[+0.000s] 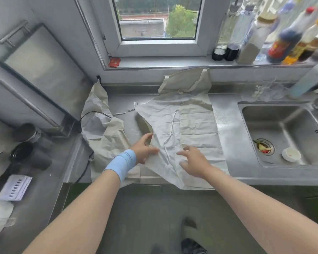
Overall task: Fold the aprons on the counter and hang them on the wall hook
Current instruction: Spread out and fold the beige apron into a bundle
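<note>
- Folding has barely begun: the spread apron lies mostly flat and open on the bench. Its bib end is pushed up against the back wall below the window sill, and its near hem hangs over the front edge of the bench.
- No finished fold shows on this apron; only its left edge is lifted and turned slightly inward.
- The second apron sits crumpled and unfolded at the left end of the bench. Its top corner rises to a small dark wall hook; whether it is caught on the hook or only leans on the wall cannot be told.
- Remaining work, as judged: fold both aprons, then hang them on the hook.
- The left hand grips the raised left edge of the spread apron, thumb on top of the cloth and fingers behind it.
- The right hand is open with fingers spread over the near middle of the same apron, just beside the pocket seam. Contact with the cloth cannot be confirmed.
- A tie string trails loose across the apron beyond the two hands and will probably need tucking in.
</note>
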A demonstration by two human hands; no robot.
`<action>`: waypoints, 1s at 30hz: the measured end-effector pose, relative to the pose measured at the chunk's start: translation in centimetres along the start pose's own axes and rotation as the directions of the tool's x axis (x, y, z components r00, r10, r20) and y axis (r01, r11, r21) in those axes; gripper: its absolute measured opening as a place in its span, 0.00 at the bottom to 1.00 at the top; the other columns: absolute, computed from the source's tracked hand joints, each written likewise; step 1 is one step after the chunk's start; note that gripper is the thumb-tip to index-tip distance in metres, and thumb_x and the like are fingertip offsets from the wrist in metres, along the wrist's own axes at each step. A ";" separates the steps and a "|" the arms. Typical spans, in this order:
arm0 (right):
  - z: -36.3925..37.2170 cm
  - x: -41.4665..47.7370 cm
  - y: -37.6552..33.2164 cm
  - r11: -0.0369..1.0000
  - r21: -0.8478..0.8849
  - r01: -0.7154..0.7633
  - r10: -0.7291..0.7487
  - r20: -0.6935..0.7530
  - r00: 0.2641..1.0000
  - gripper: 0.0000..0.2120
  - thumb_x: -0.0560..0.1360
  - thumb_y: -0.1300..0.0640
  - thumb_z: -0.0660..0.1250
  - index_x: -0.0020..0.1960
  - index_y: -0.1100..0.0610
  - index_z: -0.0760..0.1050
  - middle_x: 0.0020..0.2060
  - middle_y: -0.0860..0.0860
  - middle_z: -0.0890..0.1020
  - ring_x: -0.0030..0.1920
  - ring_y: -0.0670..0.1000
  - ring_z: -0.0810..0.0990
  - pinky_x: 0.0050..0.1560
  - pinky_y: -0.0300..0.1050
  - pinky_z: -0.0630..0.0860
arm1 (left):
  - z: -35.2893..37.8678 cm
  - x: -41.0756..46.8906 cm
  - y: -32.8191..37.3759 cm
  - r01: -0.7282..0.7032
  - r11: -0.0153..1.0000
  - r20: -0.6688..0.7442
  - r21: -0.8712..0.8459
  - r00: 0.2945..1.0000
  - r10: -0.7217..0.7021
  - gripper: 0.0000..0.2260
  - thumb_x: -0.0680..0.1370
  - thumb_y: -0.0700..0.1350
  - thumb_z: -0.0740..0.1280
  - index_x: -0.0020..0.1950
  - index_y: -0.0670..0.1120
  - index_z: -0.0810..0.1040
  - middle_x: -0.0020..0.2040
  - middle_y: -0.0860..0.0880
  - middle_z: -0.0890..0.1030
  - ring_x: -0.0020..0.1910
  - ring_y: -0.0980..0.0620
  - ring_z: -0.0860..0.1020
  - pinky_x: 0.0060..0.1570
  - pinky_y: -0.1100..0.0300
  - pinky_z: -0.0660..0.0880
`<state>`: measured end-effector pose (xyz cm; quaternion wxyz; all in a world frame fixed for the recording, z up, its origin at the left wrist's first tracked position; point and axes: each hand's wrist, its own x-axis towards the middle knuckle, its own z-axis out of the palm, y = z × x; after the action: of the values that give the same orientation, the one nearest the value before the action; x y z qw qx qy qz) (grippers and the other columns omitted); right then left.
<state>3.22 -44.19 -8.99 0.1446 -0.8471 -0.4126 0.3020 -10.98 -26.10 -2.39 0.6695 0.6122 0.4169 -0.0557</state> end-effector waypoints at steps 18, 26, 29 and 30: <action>-10.5 -1.7 11.9 0.813 0.295 -0.502 0.504 0.074 0.860 0.08 0.71 0.59 0.61 0.43 0.61 0.78 0.36 0.55 0.85 0.35 0.54 0.85 0.36 0.45 0.78 | 18.8 5.6 3.8 -0.094 0.880 0.096 0.466 0.994 0.055 0.14 0.78 0.47 0.64 0.63 0.48 0.78 0.47 0.48 0.82 0.40 0.50 0.78 0.44 0.60 0.74; -6.0 0.5 15.9 0.947 -0.307 -0.096 0.086 -0.046 0.995 0.35 0.72 0.59 0.63 0.75 0.47 0.57 0.75 0.55 0.55 0.74 0.58 0.57 0.67 0.55 0.66 | 17.8 10.0 -0.2 -0.036 0.275 0.040 0.961 0.999 -0.010 0.27 0.77 0.48 0.64 0.75 0.56 0.61 0.77 0.50 0.52 0.76 0.47 0.53 0.70 0.46 0.64; -6.1 1.1 16.0 0.952 -0.303 -0.053 0.095 0.128 0.987 0.30 0.72 0.54 0.63 0.72 0.43 0.62 0.76 0.55 0.55 0.75 0.59 0.56 0.68 0.56 0.66 | 17.9 10.0 -0.6 -0.050 0.213 0.061 0.976 0.997 -0.047 0.26 0.76 0.49 0.64 0.74 0.56 0.62 0.76 0.49 0.55 0.75 0.46 0.56 0.70 0.48 0.63; -6.1 1.1 15.7 0.951 -0.304 -0.049 0.093 0.131 0.987 0.26 0.72 0.53 0.62 0.70 0.44 0.65 0.73 0.55 0.60 0.72 0.59 0.59 0.66 0.54 0.68 | 17.9 9.8 -0.6 -0.042 0.194 0.056 0.980 0.996 -0.065 0.25 0.76 0.49 0.64 0.73 0.57 0.64 0.75 0.49 0.58 0.74 0.46 0.59 0.69 0.48 0.65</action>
<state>17.20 -53.00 -12.47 -0.0269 -0.8496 -0.4321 0.3012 3.79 -37.50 -10.70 0.1451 0.8918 0.2627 -0.3385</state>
